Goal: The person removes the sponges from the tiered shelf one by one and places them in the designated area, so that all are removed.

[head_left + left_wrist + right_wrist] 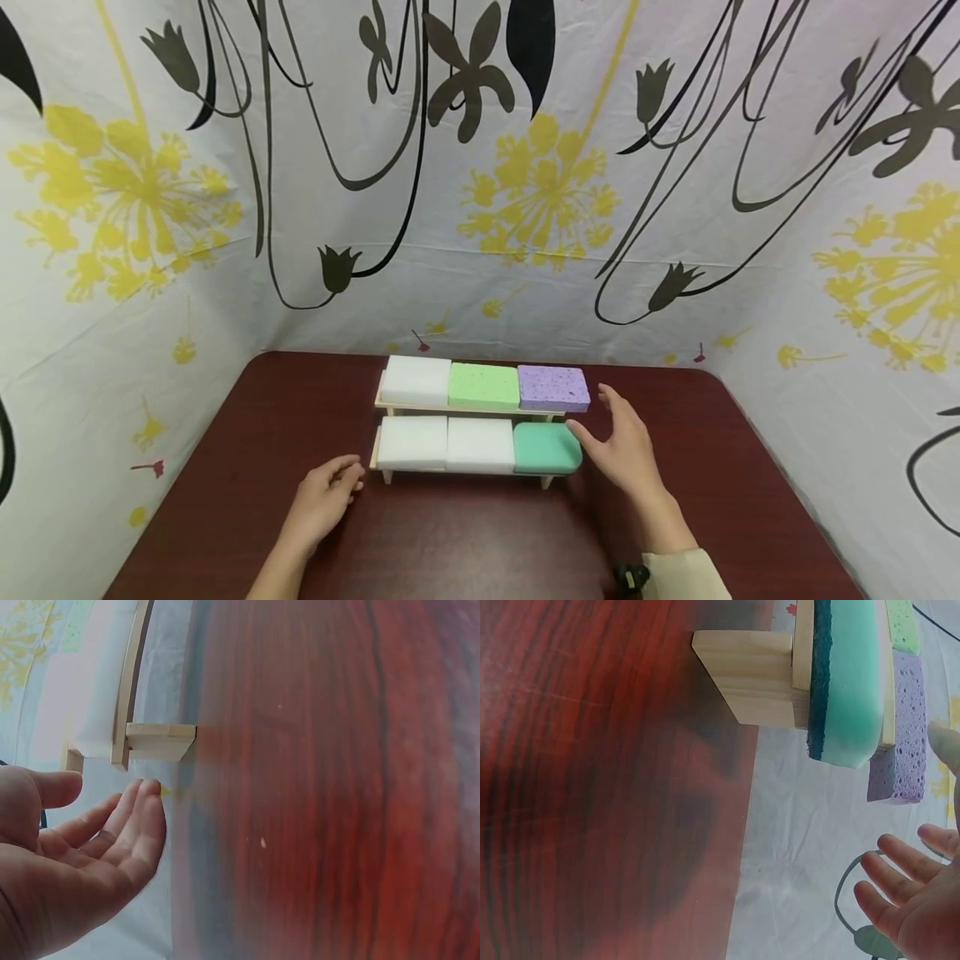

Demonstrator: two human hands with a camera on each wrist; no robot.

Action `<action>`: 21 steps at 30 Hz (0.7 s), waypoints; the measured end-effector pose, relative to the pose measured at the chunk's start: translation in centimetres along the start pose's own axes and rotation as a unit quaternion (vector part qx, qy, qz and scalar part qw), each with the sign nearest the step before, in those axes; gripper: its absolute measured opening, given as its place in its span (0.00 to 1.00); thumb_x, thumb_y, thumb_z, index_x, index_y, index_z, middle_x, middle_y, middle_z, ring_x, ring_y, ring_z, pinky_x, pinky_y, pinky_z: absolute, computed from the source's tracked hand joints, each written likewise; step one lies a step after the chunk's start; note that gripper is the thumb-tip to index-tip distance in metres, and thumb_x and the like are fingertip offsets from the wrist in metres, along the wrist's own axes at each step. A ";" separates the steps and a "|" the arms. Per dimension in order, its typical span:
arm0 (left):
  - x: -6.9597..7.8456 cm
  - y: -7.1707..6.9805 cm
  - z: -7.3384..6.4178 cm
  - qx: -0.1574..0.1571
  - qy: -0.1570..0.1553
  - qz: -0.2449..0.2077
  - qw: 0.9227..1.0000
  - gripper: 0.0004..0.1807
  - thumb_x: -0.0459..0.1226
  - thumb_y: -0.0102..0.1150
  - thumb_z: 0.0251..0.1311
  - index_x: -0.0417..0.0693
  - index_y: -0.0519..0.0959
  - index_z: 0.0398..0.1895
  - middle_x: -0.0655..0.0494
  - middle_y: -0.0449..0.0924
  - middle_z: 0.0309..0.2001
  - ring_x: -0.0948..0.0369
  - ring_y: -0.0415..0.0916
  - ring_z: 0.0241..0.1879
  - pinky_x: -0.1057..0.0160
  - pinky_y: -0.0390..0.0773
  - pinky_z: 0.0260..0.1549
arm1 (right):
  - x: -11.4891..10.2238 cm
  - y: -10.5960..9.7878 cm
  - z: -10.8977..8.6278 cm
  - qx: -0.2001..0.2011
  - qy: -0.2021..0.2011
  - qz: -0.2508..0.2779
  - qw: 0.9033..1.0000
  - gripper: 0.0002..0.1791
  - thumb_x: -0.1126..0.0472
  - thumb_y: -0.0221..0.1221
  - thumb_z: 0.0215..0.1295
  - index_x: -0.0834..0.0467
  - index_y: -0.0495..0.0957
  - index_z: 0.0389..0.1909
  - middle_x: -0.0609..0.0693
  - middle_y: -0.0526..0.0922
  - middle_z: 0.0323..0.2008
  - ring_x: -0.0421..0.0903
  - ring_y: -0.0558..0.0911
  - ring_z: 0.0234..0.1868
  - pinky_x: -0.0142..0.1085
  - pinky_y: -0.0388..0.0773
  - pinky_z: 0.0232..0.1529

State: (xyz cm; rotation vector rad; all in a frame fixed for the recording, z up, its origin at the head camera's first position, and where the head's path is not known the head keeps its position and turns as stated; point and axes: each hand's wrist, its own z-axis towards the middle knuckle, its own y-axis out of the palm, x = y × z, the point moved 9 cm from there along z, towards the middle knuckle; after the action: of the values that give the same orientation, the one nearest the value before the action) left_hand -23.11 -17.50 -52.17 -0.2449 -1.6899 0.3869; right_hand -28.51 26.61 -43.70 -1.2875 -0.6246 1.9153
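Observation:
Two low wooden racks (465, 475) stand one behind the other, each bearing a row of sponges. On the front rack lie two white sponges (411, 443) and a teal sponge (547, 447), whose dark scouring layer shows in the right wrist view. Behind sit a white sponge (417, 381), a light green sponge (483, 385) and a purple sponge (553, 387) that juts past its rack's end. My left hand (322, 500), fingers loosely bent, is just left of the front rack and holds nothing. My right hand (618, 442) is spread beside the teal and purple sponges, also holding nothing.
The racks stand on a dark red wood-grain table (465, 542) with rounded far corners. A white cloth (420, 217) printed with yellow and grey flowers hangs behind and on both sides. A dark band (632, 577) circles the right wrist near a pale sleeve (682, 575).

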 end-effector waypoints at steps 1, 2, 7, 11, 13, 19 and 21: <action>-0.1 0.1 0.1 -0.001 -0.004 0.000 1.000 0.20 0.34 0.51 0.75 0.30 0.75 0.63 0.43 0.85 0.45 0.55 0.82 0.42 0.67 0.83 0.35 | 0.0 0.0 0.1 -0.004 0.001 0.000 1.000 0.46 0.47 0.71 0.62 0.64 0.63 0.73 0.66 0.74 0.63 0.64 0.73 0.63 0.64 0.72 0.60; -0.1 0.1 0.1 -0.002 -0.007 0.000 1.000 0.20 0.35 0.51 0.76 0.30 0.75 0.63 0.44 0.85 0.46 0.56 0.82 0.42 0.67 0.83 0.35 | 0.0 0.1 0.3 -0.009 0.002 0.000 1.000 0.46 0.46 0.70 0.62 0.63 0.62 0.73 0.66 0.73 0.64 0.64 0.73 0.64 0.64 0.72 0.60; -0.3 0.6 0.4 -0.012 -0.016 -0.008 1.000 0.20 0.36 0.49 0.77 0.29 0.74 0.63 0.45 0.84 0.46 0.56 0.81 0.43 0.65 0.83 0.38 | 0.1 0.4 0.9 -0.027 0.009 -0.008 1.000 0.47 0.42 0.68 0.64 0.62 0.60 0.75 0.66 0.72 0.65 0.63 0.71 0.66 0.66 0.70 0.62; -0.4 1.1 0.8 -0.019 -0.018 -0.025 0.999 0.21 0.36 0.49 0.77 0.26 0.73 0.62 0.46 0.84 0.43 0.56 0.81 0.41 0.62 0.83 0.38 | 0.3 0.8 1.3 -0.046 0.019 -0.019 0.999 0.50 0.37 0.66 0.63 0.61 0.58 0.76 0.65 0.72 0.66 0.64 0.71 0.66 0.66 0.70 0.62; -0.5 1.3 1.0 -0.022 -0.021 -0.037 0.999 0.21 0.36 0.48 0.77 0.26 0.73 0.62 0.45 0.84 0.42 0.56 0.81 0.40 0.60 0.84 0.38 | 0.4 1.0 1.4 -0.056 0.026 -0.024 0.998 0.52 0.35 0.66 0.62 0.60 0.57 0.77 0.64 0.72 0.66 0.64 0.70 0.66 0.66 0.70 0.62; -0.7 1.8 1.3 -0.023 -0.027 -0.058 0.998 0.21 0.36 0.48 0.78 0.25 0.73 0.62 0.44 0.84 0.42 0.56 0.81 0.40 0.59 0.85 0.39 | 0.9 1.7 1.6 -0.092 0.054 -0.036 0.994 0.58 0.30 0.63 0.60 0.61 0.51 0.79 0.65 0.68 0.70 0.65 0.68 0.69 0.67 0.68 0.64; -0.7 1.9 1.4 -0.023 -0.026 -0.060 0.998 0.22 0.37 0.49 0.77 0.26 0.73 0.62 0.44 0.84 0.43 0.56 0.81 0.41 0.59 0.85 0.40 | 1.0 1.8 1.6 -0.099 0.060 -0.037 0.993 0.60 0.29 0.63 0.60 0.61 0.50 0.79 0.65 0.67 0.71 0.65 0.67 0.69 0.67 0.67 0.65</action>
State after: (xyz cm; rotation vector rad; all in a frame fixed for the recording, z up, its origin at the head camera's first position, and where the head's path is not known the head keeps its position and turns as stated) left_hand -24.46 -16.18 -53.74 -0.1663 -1.7564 0.2669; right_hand -30.79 26.27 -44.97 -1.4699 -0.8054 1.7356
